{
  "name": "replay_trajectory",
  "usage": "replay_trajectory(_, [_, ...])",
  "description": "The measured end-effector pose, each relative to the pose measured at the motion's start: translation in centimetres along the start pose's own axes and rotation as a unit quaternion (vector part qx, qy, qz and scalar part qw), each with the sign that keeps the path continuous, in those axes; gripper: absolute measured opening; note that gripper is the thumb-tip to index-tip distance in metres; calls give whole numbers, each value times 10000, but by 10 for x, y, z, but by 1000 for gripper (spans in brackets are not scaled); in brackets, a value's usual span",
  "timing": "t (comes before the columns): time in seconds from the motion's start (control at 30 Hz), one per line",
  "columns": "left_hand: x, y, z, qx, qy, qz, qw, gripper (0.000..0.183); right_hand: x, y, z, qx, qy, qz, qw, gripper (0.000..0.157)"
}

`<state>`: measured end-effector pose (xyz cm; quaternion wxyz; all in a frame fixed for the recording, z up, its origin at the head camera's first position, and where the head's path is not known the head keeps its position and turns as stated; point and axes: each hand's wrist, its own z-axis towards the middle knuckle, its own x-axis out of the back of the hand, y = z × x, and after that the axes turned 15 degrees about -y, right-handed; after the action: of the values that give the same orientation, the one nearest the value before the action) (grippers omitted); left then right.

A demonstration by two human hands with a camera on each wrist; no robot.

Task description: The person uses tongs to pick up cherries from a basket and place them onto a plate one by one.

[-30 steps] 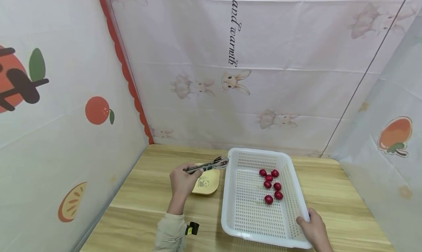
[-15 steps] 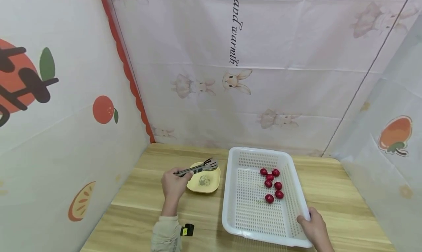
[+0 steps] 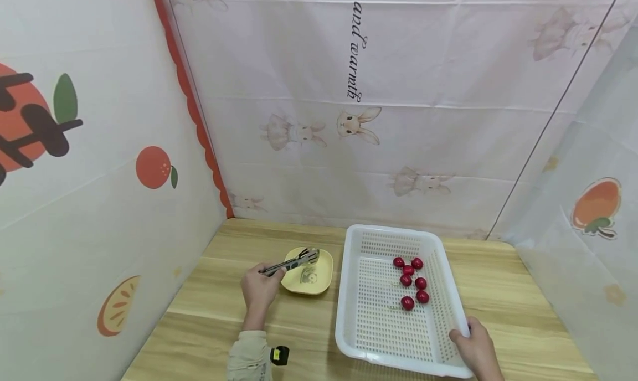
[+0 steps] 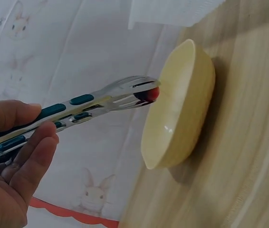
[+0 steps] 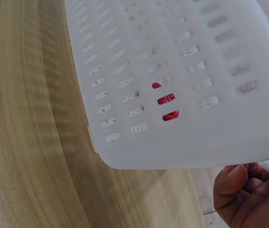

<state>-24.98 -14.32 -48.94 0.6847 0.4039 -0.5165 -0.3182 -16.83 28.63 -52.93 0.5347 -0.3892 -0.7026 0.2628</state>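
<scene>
My left hand [image 3: 258, 291] pinches a pair of metal tongs [image 3: 290, 263] with dark green grip pads, between thumb and fingers. A red cherry [image 4: 149, 93] sits between the tong heads in the left wrist view. These heads are over the pale yellow bowl [image 3: 319, 281], right at its opening. A panda-like picture marks the bowl's inside. My right hand [image 3: 476, 345] grips the near right rim of a white perforated basket [image 3: 389, 336], thumb on the inner side. Several red cherries [image 3: 407, 303] lie on the basket's floor, some with pale stems.
A wood-grain table [image 3: 199, 325] carries everything. The bowl stands just left of the basket. Printed cloth [image 3: 309, 176] with rabbits closes off the back, and fruit-patterned cloth [image 3: 164, 226] stands along the left side.
My left hand has moved left and slightly down, bringing the tongs from the basket's left rim to over the bowl. My right hand and the basket stay in place.
</scene>
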Motion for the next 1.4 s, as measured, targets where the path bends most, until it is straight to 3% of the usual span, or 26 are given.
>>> replay_trajectory(0.27, [-8, -10, 4, -21, 96, 132, 9999, 21, 1, 1, 1, -10, -8, 13, 10000, 35])
replay_trajectory(0.5, [-10, -9, 4, 43, 176, 131, 9998, 25, 1, 1, 1, -28, -23, 39, 10000, 36])
replay_trajectory(0.9, [-11, 7, -1, -207, 302, -297, 9989, 28, 1, -3, -2, -25, -3, 6, 10000, 36])
replay_trajectory(1.17, [-20, 23, -7, -493, 539, -505, 9960, 30, 3, -2, -3, 29, -69, -67, 9999, 34])
replay_trajectory(1.4, [-28, 37, -13, -727, 492, -815, 9928, 30, 4, -3, -1, -121, -240, 76, 9996, 37])
